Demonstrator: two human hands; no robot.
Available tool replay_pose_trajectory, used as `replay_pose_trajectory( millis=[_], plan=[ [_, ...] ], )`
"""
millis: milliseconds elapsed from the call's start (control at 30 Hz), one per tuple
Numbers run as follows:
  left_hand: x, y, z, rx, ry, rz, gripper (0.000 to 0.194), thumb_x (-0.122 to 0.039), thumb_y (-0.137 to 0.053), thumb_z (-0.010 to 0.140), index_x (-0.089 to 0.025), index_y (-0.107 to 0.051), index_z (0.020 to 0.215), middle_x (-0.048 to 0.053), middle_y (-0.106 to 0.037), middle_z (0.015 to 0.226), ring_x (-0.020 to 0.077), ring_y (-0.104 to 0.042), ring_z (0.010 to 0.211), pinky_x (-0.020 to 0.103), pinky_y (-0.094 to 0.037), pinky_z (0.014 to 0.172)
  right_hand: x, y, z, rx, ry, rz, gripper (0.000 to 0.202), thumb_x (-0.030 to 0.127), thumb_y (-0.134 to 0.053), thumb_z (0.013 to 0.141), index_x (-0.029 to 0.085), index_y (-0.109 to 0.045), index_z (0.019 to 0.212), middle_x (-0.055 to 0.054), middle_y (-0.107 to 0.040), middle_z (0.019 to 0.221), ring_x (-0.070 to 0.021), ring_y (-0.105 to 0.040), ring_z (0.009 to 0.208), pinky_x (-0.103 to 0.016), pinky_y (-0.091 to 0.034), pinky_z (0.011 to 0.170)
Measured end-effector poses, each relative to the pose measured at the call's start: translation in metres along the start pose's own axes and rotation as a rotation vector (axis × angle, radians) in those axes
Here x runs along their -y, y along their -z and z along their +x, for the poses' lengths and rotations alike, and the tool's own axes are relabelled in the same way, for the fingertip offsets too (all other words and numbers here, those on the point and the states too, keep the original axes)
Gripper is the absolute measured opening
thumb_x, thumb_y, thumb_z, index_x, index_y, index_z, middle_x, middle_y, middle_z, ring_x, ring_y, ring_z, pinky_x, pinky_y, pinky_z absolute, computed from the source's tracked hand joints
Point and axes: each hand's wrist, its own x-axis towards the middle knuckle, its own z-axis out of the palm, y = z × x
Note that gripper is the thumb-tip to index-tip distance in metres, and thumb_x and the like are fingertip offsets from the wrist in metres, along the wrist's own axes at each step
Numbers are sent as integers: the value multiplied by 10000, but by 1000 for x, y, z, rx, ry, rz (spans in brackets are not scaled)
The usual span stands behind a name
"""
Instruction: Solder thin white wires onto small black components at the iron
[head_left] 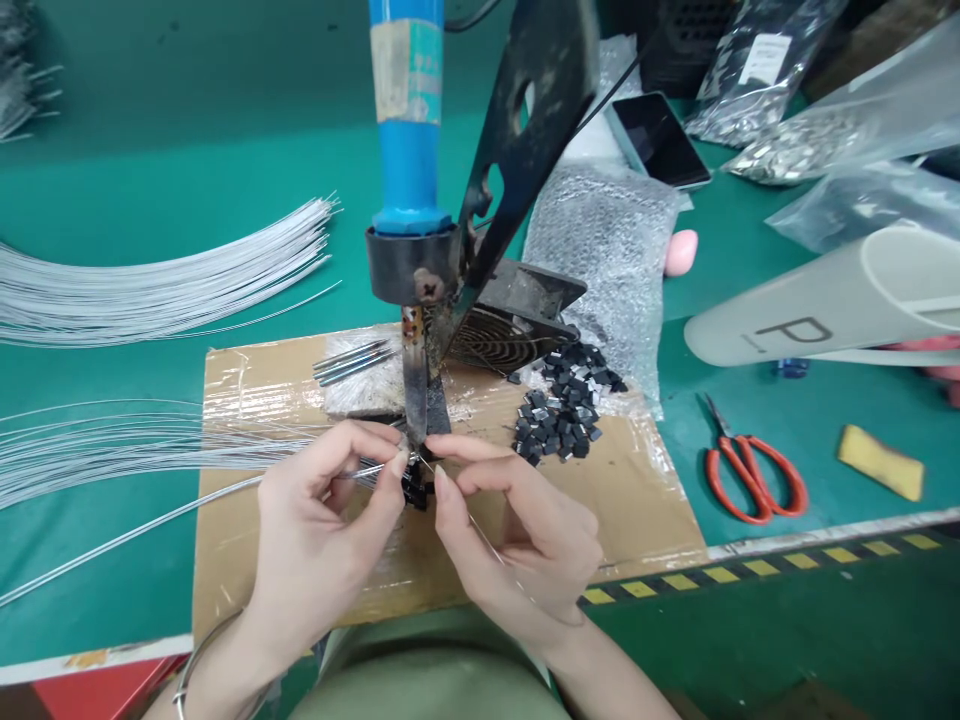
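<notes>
Under the tip of a blue-handled soldering iron (415, 390), both hands meet over the cardboard. My left hand (330, 530) is closed, thumb and forefinger pinching the end of a grey wire (150, 527) that trails off to the left. My right hand (517, 530) pinches a thin solder wire (486, 540), which runs back across the palm; its front end is close to the iron's tip. Whatever small part sits between the left fingertips is too small to make out. Small black parts (417, 488) lie just below the fingertips.
Black connectors (559, 415) are heaped on the cardboard (637, 500), near a fan (502, 325). Wire bundles (172, 285) lie at left. Red-handled scissors (754, 480), a yellow sponge (880, 462), a white cup (817, 300), bubble wrap (604, 260) and a phone (656, 138) are at right.
</notes>
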Motion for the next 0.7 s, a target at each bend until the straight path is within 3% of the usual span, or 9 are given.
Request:
replay_pose_trajectory(
  millis=[233,700],
  plan=[
    [1,0,0,1,-1,-12,124,-144,-713,872,-219,-716,773,-22,-771,862,102,-720,771,142,-516,619,-1,0,0,-6,8,4,199,37,-702,907,224,-634,908,-80,-853,992,-218,-843,888,-314,-710,801],
    [1,1,-2,7,-3,12,112,-157,-719,881,-220,-721,788,-8,-775,887,116,-711,762,167,-479,564,-2,-2,1,-29,35,-16,199,29,-715,909,217,-650,924,-89,-856,1024,-204,-840,871,-301,-716,807]
  ],
)
